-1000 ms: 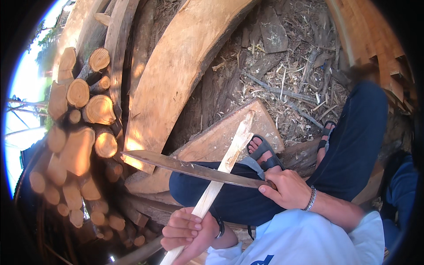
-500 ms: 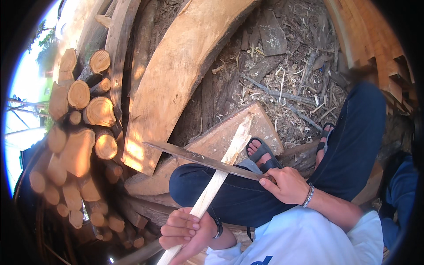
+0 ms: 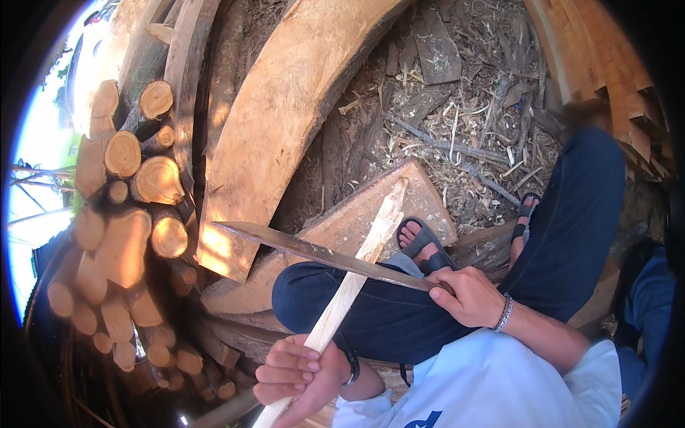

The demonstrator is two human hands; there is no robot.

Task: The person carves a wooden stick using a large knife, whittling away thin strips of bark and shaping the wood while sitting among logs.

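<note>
My left hand is closed around the lower part of a pale, split wooden stick. The stick slants up and away, and its rough, splintered far end lies over a flat wooden board near my sandalled foot. My right hand grips the handle of a long machete. Its blade crosses over the stick about midway, tip pointing left. From this view I cannot tell how deep the edge sits in the wood.
Cut logs are stacked at the left. A long curved slab lies ahead, and wood shavings cover the ground beyond my feet. Stacked planks stand at the far right. Another person's blue-clad leg shows at the right edge.
The machete has shifted slightly, its tip further left and up and its handle a little to the right. My left hand keeps its hold on the stick.
</note>
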